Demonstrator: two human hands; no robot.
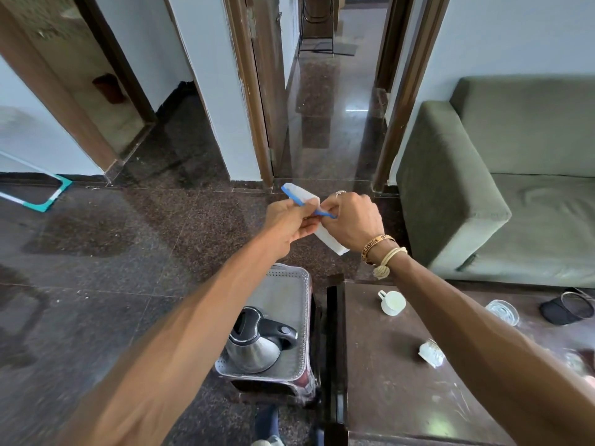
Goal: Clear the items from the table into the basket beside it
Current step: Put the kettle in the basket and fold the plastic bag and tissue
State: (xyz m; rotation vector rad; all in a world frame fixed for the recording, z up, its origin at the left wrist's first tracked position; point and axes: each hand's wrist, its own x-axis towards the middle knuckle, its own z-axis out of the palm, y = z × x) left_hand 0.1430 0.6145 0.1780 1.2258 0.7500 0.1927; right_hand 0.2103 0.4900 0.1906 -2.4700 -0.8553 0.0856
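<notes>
Above dark floor [128,220], left hand [291,222] and right hand [352,222] both pinch a white blue-edged packet [331,243], perhaps tissue, partly hidden.

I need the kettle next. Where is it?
In the head view, the kettle stands in the grey basket, lower centre, left of the table.

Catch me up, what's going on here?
A person's left hand and right hand both hold a white folded packet with a blue strip, out above the floor beyond the grey perforated basket. A steel kettle with a black handle sits in that basket. A white cup, a clear glass dish and a black strainer lie on the dark brown table.
</notes>
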